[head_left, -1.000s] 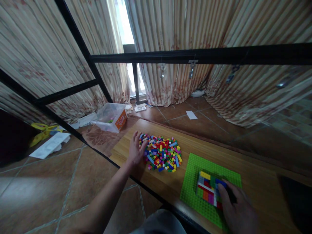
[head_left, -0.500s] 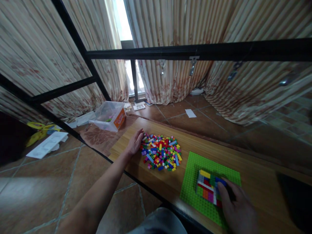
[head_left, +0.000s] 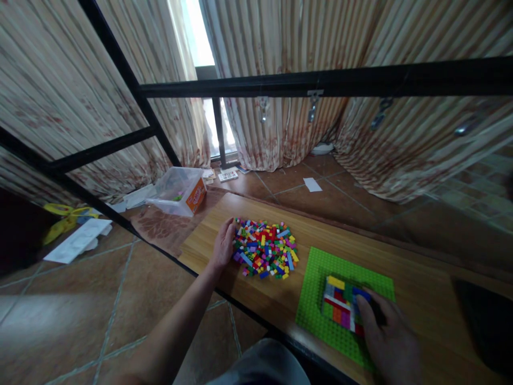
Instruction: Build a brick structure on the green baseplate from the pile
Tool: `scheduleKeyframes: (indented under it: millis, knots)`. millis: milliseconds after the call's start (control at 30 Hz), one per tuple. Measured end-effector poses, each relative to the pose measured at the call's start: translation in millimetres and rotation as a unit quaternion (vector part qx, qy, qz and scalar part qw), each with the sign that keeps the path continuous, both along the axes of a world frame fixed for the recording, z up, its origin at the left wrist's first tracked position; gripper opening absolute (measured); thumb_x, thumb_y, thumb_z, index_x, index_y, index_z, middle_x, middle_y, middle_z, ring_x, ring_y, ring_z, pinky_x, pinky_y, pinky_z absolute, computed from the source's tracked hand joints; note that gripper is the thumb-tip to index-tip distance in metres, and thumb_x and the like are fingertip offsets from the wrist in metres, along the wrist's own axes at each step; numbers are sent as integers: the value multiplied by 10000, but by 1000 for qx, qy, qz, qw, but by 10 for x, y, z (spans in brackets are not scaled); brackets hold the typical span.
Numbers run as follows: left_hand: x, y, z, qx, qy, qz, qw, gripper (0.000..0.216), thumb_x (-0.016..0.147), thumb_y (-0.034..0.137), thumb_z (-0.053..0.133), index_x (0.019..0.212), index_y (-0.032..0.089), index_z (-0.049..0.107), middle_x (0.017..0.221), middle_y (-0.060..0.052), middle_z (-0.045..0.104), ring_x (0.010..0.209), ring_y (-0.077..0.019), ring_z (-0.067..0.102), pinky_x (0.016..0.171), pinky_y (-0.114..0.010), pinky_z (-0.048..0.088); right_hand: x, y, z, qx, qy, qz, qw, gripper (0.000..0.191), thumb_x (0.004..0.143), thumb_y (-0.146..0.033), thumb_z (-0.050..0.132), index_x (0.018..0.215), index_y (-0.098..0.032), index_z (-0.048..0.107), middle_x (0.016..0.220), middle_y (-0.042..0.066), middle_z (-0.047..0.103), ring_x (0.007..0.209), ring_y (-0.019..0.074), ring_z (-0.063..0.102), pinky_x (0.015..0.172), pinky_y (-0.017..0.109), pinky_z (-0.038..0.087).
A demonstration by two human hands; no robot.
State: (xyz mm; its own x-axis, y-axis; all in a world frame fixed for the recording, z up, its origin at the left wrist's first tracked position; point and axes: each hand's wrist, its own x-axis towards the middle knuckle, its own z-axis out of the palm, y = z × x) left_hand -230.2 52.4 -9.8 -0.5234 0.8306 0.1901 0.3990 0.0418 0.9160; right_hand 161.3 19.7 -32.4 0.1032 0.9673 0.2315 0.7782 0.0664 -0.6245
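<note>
My left hand (head_left: 223,247) rests on its edge at the left side of a pile of loose toy building bricks (head_left: 265,248), fingers stretched out and touching or nearly touching the outer bricks. On the green baseplate (head_left: 315,315) sits a low block built of many-coloured bricks (head_left: 339,305), with yellow, red, white, orange and purple pieces showing. My right hand (head_left: 387,331) is closed with thumb and fingers around a blue brick (head_left: 362,293) at the right end of that block. The right fingertips are partly hidden, and I cannot tell whether the blue brick is pressed down.
The wooden table (head_left: 248,299) carries the pile and baseplate, with a dark flat object (head_left: 483,321) at its right. A clear plastic box (head_left: 172,195) stands beyond the left end. A black metal rail (head_left: 280,87) crosses in front of the curtains (head_left: 288,43).
My left hand has slid slightly towards me along the pile's left edge. My right hand stays at the blue brick with hardly any movement.
</note>
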Motion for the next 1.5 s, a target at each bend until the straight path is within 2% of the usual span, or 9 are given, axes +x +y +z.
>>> scheduleKeyframes:
  millis: [267, 467, 600, 700, 900, 1067, 1233, 1400, 1500]
  knots:
    - [249, -87, 20, 26, -44, 101, 994, 472, 969, 486, 347, 1255, 184, 570, 1342, -101, 575, 1280, -237, 504, 1124, -416, 367, 4, -1, -2, -3, -1, 2, 1000, 593, 853, -682, 416, 1077, -190, 659, 1127, 121, 673, 1047, 305, 612, 946, 477, 461]
    - [351, -43, -45, 46, -37, 137, 989, 429, 965, 432, 347, 1243, 184, 559, 1279, -100, 597, 1216, -226, 539, 1087, -407, 406, 6, 2, 0, -9, -3, 0, 1000, 606, 850, -694, 412, 1075, -188, 658, 1129, 123, 671, 1040, 305, 614, 944, 479, 465]
    - [273, 18, -61, 44, 65, 99, 992, 369, 846, 297, 530, 1195, 196, 592, 1275, -101, 589, 1229, -252, 523, 1090, -446, 396, 3, 4, 2, -4, 2, 6, 1000, 587, 854, -676, 429, 1075, -182, 655, 1113, 125, 671, 1032, 305, 613, 946, 484, 464]
    - [186, 62, -28, -3, 182, 49, 982, 384, 757, 184, 559, 1130, 212, 646, 1302, -102, 569, 1256, -282, 494, 1100, -492, 375, -15, 2, 11, 7, 5, 3, 1000, 573, 858, -664, 437, 1073, -180, 655, 1107, 125, 671, 1020, 299, 617, 938, 477, 468]
    - [91, 157, 1, -48, 300, -12, 953, 294, 745, 205, 590, 1019, 232, 693, 1267, -88, 601, 1195, -311, 532, 1054, -520, 408, -62, -5, 49, 24, 15, 6, 1000, 528, 875, -626, 449, 1090, -187, 650, 1116, 118, 671, 1049, 275, 608, 962, 465, 458]
    - [40, 164, -1, -36, 298, -24, 954, 222, 764, 241, 589, 959, 211, 690, 1235, -103, 616, 1165, -301, 552, 1044, -497, 419, -85, -3, 72, 34, 18, 8, 999, 484, 893, -577, 463, 1095, -180, 652, 1108, 114, 675, 1050, 252, 602, 964, 442, 458]
    - [89, -29, 147, 8, 270, -18, 963, 242, 817, 336, 579, 997, 196, 661, 1150, -104, 647, 1118, -283, 584, 1008, -467, 452, -106, -4, 100, 37, 23, 9, 999, 459, 905, -551, 466, 1109, -185, 652, 1108, 112, 678, 1050, 250, 599, 968, 451, 450]
    - [404, -279, 234, 13, 184, -87, 979, 314, 871, 381, 555, 1110, 187, 616, 989, -73, 678, 892, -216, 656, 818, -351, 542, -123, -6, 121, 39, 25, 7, 999, 453, 911, -538, 472, 1120, -180, 653, 1121, 117, 674, 1060, 254, 593, 968, 448, 446]
    - [745, -404, 246, 7, 148, -160, 976, 296, 899, 362, 522, 1112, 183, 623, 993, -83, 687, 890, -212, 666, 817, -336, 541, -130, -5, 122, 45, 26, 5, 999, 447, 916, -527, 473, 1125, -177, 654, 1122, 119, 674, 1057, 253, 596, 965, 447, 449]
